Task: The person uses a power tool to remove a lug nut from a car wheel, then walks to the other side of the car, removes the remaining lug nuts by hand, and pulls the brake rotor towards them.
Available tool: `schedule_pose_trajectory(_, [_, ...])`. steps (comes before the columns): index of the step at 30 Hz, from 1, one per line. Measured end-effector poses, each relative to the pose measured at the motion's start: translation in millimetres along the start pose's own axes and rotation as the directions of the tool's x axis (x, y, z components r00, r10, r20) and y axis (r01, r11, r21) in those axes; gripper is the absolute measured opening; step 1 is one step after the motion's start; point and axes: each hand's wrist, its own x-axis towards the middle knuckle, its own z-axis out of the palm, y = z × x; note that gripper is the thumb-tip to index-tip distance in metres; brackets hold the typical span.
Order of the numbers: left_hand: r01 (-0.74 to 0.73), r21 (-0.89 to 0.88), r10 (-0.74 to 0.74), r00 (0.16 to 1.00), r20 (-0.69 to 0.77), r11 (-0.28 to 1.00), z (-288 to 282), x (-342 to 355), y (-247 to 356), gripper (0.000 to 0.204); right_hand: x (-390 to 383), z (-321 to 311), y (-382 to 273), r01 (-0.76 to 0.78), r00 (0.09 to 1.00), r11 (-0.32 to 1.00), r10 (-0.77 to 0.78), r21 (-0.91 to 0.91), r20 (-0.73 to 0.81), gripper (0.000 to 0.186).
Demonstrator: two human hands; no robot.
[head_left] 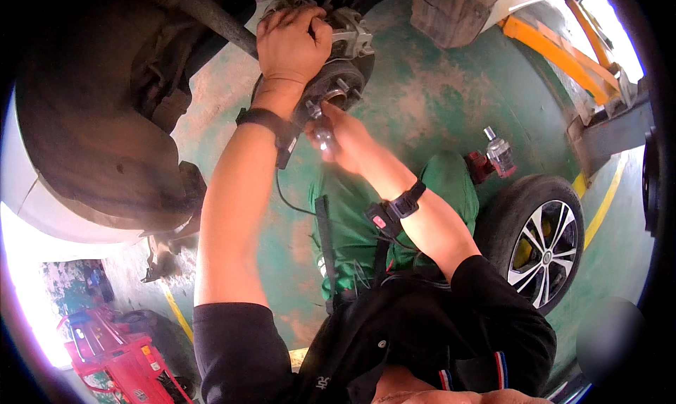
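Observation:
My left hand (294,46) lies over the top of the brake caliper (350,36), its fingers curled round the far side with the tips hidden. Below the caliper is the wheel hub (334,87), with several bare studs sticking out. My right hand (341,142) is just under the hub, closed round a shiny metal tool with a rounded end (324,138). Motion blur and my fingers hide most of that tool, so its exact kind does not show. The tool's upper end is close to the hub's lower studs; whether it touches them I cannot tell.
A wheel with tyre (546,256) leans at my right, beside my knee. Near it a red and silver impact wrench (496,157) stands on the green floor. An orange lift arm (556,55) is far right. The wheel arch (91,150) overhangs my left; a red wheeled unit (120,351) is lower left.

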Motion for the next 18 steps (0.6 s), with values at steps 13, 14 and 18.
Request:
schedule_pose_trajectory(13, [0.053, -0.02, -0.051, 0.995, 0.088, 0.998, -2, -8, -1, 0.024, 4, -6, 8, 0.095, 0.995, 0.963, -0.088, 0.252, -0.039, 0.042])
schedule_pose_trajectory(14, [0.052, -0.03, -0.05, 0.996, 0.075, 0.998, -3, -5, 2, 0.024, 2, -10, 7, 0.112, 0.993, 0.962, -0.101, 0.248, -0.056, 0.04])
schedule_pose_trajectory(18, [0.1, -0.03, -0.095, 0.988, 0.124, 0.995, -7, -1, 3, 0.024, -5, -16, 7, 0.085, 0.996, 0.986, -0.083, 0.145, -0.018, 0.04])
